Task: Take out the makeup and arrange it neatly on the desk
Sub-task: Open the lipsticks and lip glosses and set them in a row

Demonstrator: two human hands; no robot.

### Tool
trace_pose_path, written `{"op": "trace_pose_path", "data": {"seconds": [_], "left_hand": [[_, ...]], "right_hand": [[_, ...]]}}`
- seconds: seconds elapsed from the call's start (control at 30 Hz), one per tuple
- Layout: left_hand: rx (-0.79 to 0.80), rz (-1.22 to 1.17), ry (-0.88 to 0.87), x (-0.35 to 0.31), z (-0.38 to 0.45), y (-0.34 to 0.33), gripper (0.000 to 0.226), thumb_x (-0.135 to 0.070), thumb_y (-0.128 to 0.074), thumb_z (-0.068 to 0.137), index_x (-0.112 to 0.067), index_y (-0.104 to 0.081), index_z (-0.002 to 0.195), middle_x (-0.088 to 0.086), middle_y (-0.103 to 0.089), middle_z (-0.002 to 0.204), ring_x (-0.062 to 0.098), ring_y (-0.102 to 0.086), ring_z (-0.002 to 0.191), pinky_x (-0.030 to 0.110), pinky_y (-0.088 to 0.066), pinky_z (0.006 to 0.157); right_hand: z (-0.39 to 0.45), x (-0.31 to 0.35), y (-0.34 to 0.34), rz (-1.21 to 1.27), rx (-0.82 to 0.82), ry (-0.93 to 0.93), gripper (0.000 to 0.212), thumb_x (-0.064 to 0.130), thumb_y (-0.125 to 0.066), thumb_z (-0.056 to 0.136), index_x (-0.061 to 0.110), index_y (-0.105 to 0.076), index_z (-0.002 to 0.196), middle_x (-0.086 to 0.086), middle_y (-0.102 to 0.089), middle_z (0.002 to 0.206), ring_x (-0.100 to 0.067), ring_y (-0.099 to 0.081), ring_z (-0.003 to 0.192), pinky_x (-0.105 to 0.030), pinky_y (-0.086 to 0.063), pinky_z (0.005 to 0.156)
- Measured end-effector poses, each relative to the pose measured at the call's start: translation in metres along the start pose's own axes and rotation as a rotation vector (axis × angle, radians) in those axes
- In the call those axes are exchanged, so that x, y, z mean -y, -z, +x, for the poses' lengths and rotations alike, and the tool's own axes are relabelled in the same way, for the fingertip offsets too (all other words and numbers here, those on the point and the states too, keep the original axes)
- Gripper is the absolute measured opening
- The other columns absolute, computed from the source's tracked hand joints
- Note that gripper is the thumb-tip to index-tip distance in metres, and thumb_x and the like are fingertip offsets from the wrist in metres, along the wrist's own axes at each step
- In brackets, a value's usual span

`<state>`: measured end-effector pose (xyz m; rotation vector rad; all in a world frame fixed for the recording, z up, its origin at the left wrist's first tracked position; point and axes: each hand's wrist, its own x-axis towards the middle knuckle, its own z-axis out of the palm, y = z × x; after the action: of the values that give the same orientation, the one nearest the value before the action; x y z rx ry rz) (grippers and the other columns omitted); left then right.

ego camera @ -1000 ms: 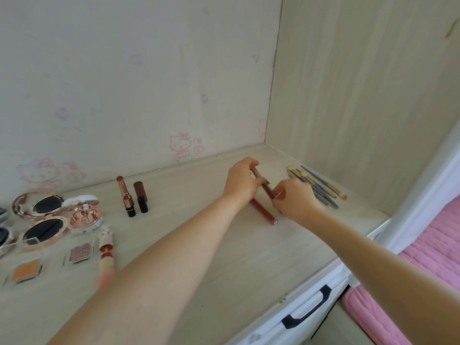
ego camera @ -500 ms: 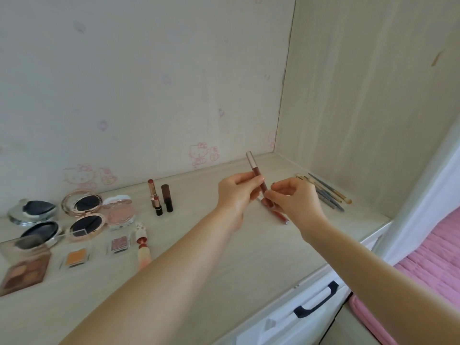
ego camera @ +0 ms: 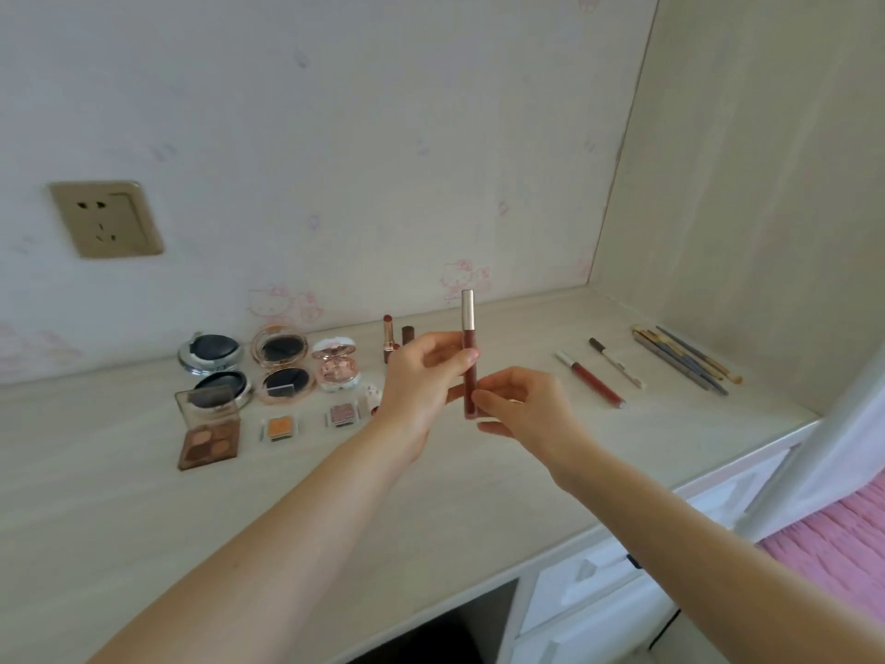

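Observation:
A dark red lip gloss tube [ego camera: 468, 337] with a rose-gold cap stands upright in the air above the desk [ego camera: 119, 510]. My left hand [ego camera: 424, 381] pinches its middle and my right hand [ego camera: 522, 409] pinches its lower end. On the desk to the right lie a second red lip gloss [ego camera: 591, 380], a thin white pencil [ego camera: 617, 362] and several slim brushes [ego camera: 685, 359]. To the left are open compacts [ego camera: 282, 364], a brown eyeshadow palette [ego camera: 209, 436], two small eyeshadow pans [ego camera: 281, 428] and lipsticks [ego camera: 387, 337], partly hidden behind my left hand.
A wall socket [ego camera: 106, 219] sits on the back wall at the left. A wooden side panel [ego camera: 766, 184] closes the desk on the right. White drawers [ego camera: 598, 596] are under the desk edge, and pink bedding [ego camera: 843, 548] lies at the lower right.
Both hands lifted the dark red lip gloss off the desk and turned it upright. The view swung left and up, bringing the socket and palette into sight.

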<state>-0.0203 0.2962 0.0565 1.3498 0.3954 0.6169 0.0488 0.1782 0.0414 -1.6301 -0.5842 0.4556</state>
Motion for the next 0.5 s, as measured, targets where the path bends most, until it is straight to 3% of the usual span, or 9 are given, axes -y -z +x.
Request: {"op": "trace_pose_path", "data": {"seconds": [0.1,0.23,0.4,0.5], "left_hand": [[-0.061,0.065,-0.031,-0.005,-0.014,0.036,0.014,-0.013,-0.068,0.087,-0.02,-0.071,0.099,0.005,-0.073,0.096,0.017,-0.069,0.087,0.033,-0.058,0.078],[-0.084,0.21,-0.115,-0.007,-0.034,0.083,0.015,-0.013,-0.065,0.089,-0.023,-0.072,0.097,0.004,-0.071,0.084,0.012,-0.065,0.07,0.024,-0.055,0.066],[-0.059,0.567,-0.214,0.0,-0.052,0.133,0.018,-0.014,-0.068,0.087,-0.029,-0.071,0.097,-0.014,-0.071,0.089,0.009,-0.063,0.077,0.024,-0.053,0.068],[-0.041,0.703,-0.258,0.004,-0.063,0.158,0.023,-0.017,-0.068,0.087,-0.038,-0.069,0.094,-0.023,-0.068,0.091,0.004,-0.06,0.08,0.013,-0.047,0.066]], "right_hand": [[-0.004,-0.001,-0.023,-0.114,0.079,0.012,0.003,0.017,-0.068,0.085,0.014,-0.07,0.085,-0.001,-0.074,0.079,-0.011,-0.072,0.079,-0.025,-0.059,0.069],[-0.005,0.004,-0.052,-0.16,0.151,0.014,0.009,0.025,-0.065,0.088,0.019,-0.07,0.084,0.003,-0.074,0.08,-0.01,-0.071,0.08,-0.026,-0.059,0.069],[-0.009,0.015,-0.087,-0.089,0.221,-0.027,0.022,0.031,-0.056,0.094,0.015,-0.069,0.09,-0.002,-0.073,0.081,-0.016,-0.07,0.074,-0.032,-0.06,0.068],[-0.013,0.018,-0.104,-0.111,0.262,-0.038,0.025,0.038,-0.053,0.095,0.017,-0.067,0.091,0.001,-0.071,0.077,-0.013,-0.067,0.067,-0.028,-0.057,0.062]]}}
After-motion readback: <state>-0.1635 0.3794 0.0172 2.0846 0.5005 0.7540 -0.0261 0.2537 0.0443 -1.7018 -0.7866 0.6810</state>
